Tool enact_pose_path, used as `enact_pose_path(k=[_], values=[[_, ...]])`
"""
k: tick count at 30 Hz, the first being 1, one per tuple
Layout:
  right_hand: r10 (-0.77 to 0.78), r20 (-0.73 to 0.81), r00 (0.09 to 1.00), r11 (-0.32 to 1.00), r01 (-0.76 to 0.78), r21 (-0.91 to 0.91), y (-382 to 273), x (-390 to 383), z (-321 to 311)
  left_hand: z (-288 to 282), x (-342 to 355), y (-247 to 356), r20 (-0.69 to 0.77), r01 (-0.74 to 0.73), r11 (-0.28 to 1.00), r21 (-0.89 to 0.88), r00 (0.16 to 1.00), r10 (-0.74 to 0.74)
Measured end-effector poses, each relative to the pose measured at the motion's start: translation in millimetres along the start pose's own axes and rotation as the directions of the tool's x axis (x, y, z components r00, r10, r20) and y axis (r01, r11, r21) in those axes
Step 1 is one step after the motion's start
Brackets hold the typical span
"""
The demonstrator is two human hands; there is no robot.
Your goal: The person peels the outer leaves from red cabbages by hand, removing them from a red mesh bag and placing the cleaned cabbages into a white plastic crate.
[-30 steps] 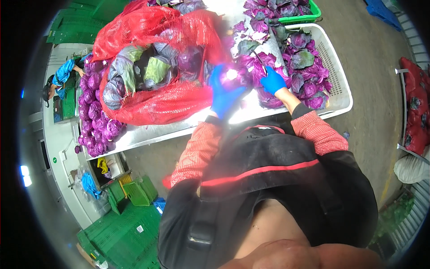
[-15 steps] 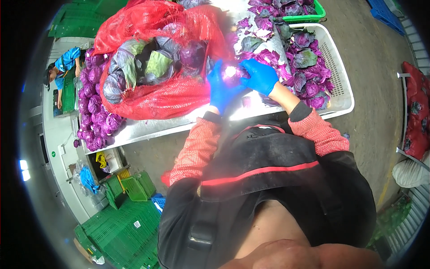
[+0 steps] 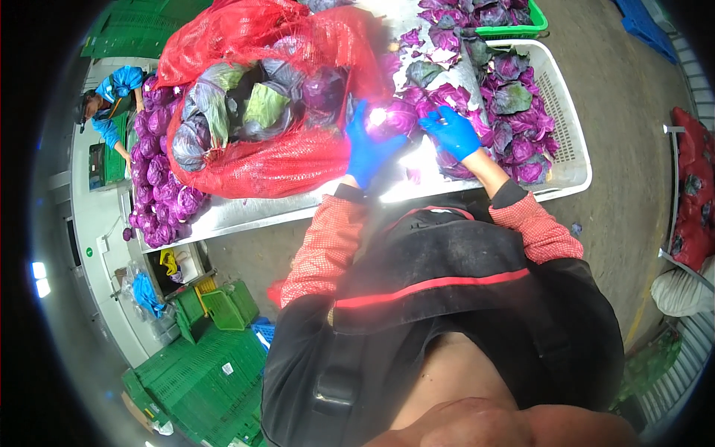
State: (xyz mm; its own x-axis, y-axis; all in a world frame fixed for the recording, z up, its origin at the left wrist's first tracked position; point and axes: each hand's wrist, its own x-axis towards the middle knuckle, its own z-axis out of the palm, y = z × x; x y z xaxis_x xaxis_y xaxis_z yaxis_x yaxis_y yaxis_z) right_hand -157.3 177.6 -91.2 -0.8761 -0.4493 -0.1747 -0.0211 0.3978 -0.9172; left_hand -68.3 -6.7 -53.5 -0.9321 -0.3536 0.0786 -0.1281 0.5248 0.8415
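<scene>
My left hand [image 3: 366, 153], in a blue glove, holds a glare-washed purple cabbage [image 3: 391, 118] beside the mesh bag, thumb and fingers around its left and lower sides. Just right of that cabbage, my right hand [image 3: 450, 132], also gloved, has its fingers apart over loose purple leaves [image 3: 453, 97]; I can make out nothing in it. The torn red mesh bag [image 3: 253, 175] on the left contains several cabbages [image 3: 264, 112] with dark and green outer leaves. At right, a white plastic crate [image 3: 566, 149] holds purple and dark leaves [image 3: 514, 97].
A steel table [image 3: 283, 214] carries a heap of purple cabbages [image 3: 156, 164] at left, where a co-worker in blue sleeves [image 3: 112, 119] reaches in. A green crate [image 3: 536, 22] sits behind. Green crates [image 3: 194, 372] lie on the floor; red sacks [image 3: 693, 186] stand on a rack at right.
A second ago my right hand held a dark slender thing among the leaves; it then moved onto the cabbage and has now shifted right again. My left hand stays at the cabbage.
</scene>
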Motion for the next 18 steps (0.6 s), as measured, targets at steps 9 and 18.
enact_pose_path(k=[9, 18], values=[[0.105, 0.221, 0.970, 0.843, -0.205, 0.497, -36.9, -14.2, 13.8, 8.2, 2.4, -6.1, -0.050, -0.027, 0.999, 0.036, 0.998, 0.029], [-0.011, 0.156, 0.988, 0.943, -0.042, 0.331, -36.6, -12.9, 7.2, 6.9, -2.9, 10.2, -0.094, -0.006, 0.999, 0.044, 0.996, 0.010]])
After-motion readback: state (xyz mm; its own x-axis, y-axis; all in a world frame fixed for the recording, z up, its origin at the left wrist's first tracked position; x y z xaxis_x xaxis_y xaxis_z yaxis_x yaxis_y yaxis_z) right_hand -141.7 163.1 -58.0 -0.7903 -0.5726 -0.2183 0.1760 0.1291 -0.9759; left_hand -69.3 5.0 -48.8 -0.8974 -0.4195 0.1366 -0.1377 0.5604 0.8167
